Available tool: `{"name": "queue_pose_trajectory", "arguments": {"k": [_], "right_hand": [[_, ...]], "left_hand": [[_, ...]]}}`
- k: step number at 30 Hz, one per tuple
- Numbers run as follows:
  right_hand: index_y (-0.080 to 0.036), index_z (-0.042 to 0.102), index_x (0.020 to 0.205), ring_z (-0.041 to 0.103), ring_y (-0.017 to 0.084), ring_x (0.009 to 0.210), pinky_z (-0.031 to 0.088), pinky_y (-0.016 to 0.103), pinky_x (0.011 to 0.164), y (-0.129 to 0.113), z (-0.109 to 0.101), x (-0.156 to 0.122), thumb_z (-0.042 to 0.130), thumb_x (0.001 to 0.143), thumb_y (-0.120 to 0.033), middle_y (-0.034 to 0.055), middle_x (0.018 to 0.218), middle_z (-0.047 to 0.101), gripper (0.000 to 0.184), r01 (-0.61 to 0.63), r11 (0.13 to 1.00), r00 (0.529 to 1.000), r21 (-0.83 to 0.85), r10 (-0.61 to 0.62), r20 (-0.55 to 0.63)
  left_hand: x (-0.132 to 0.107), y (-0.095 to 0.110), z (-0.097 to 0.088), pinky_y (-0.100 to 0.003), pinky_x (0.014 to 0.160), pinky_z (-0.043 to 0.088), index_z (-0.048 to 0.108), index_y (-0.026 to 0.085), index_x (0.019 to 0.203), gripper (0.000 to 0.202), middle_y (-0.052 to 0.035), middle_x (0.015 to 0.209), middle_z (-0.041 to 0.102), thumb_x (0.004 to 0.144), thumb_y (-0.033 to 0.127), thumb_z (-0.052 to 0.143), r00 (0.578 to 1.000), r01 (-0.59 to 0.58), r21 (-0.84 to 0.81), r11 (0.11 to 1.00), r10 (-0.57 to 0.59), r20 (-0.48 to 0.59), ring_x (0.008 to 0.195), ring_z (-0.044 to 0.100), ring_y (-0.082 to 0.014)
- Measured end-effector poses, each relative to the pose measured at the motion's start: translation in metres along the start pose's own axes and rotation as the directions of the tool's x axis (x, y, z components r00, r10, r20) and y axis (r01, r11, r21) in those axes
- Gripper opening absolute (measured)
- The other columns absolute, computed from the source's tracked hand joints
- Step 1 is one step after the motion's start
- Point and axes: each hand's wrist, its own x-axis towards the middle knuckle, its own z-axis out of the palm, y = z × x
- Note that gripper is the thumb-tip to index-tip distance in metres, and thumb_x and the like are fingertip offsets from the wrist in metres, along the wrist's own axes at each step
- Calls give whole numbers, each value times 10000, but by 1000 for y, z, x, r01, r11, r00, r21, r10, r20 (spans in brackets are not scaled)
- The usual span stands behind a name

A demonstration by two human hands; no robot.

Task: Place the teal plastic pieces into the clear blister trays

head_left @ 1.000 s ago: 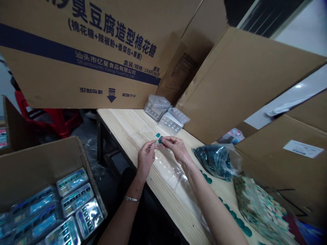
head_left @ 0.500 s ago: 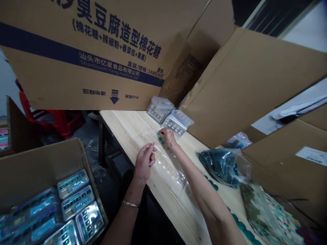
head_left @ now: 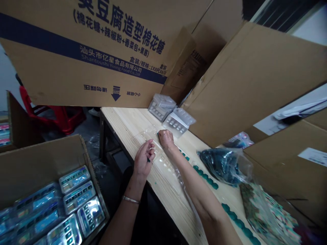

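Note:
My right hand [head_left: 166, 139] is closed over the far end of a clear plastic blister tray [head_left: 167, 165] on the wooden table. At its fingertips shows a bit of a small green piece, mostly hidden by the hand. My left hand [head_left: 144, 158] hovers at the tray's near edge with fingers curled in. A small dark green spot shows at those fingers, too small to name. Rows of green pieces [head_left: 205, 177] lie on the table to the right of my right forearm, which covers part of the tray.
Stacked clear trays [head_left: 162, 107] stand at the table's far end. Cardboard boxes [head_left: 122, 78] wall the back and right. A bag of dark green pieces [head_left: 222, 165] and a bag of multicoloured pieces [head_left: 270, 214] lie right. Packed blister sets fill a carton [head_left: 51, 149] at left.
My right hand has turned and closed further over the tray's far end. My left hand has shifted slightly, its fingers curled differently. The view has tilted a little, showing more green rows.

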Motion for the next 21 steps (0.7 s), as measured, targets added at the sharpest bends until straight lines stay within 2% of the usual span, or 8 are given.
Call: {"name": "queue_pose_trajectory", "arguments": {"k": [3,5,8,10,13,17,21], "right_hand": [[-104,676,866,600,214,878,393,261,728,-6,-2,-3,432,812,-109,181,889,673,249,14,1000,1000,-9,-14,12],[-115,663,923,572,222,961,398,276,784,-6,-9,-8,442,828,-141,178,978,653,243,41,999,999,3,-41,4],[-139,640,998,549,216,1008,413,299,837,-5,-28,-28,477,832,-201,141,1068,623,241,122,976,989,182,-104,-105],[-151,645,981,592,192,879,454,300,776,-10,-44,-51,489,834,-238,102,963,651,231,178,892,980,415,-121,-160],[-182,662,949,607,165,788,477,279,708,-27,-63,-88,540,819,-277,62,887,657,201,258,730,963,633,-250,-105],[-211,662,978,579,177,925,458,315,827,-53,-68,-119,559,800,-184,61,955,637,207,418,672,894,611,-426,-143],[-208,642,1018,565,171,948,460,317,841,-52,-65,-121,526,811,-139,68,977,613,247,465,650,864,601,-482,-146]], "left_hand": [[0,4,1,-117,413,346,626,86,882,169,-35,747,539,793,219,573,1000,26,-99,995,-27,-14,539,464,-32],[0,5,0,-142,511,425,624,89,886,209,-56,781,551,837,257,509,1000,24,-151,988,-24,6,622,519,-63],[0,5,-2,-198,653,479,616,109,893,264,-72,826,563,862,318,457,1000,10,-175,984,-6,21,729,561,-101],[0,4,-3,-223,711,485,610,122,915,298,-83,874,572,866,359,437,1000,8,-160,987,-5,19,788,574,-118],[0,1,-3,-253,747,486,600,138,944,333,-88,917,579,866,406,419,1000,20,-128,992,-17,23,829,580,-137],[-1,-3,-4,-263,780,478,599,137,959,348,-80,921,587,866,417,415,999,38,-108,993,-36,24,840,586,-141],[-1,-4,-5,-244,778,474,607,127,960,349,-78,930,591,865,407,422,999,37,-88,995,-37,-5,846,588,-138]]}}
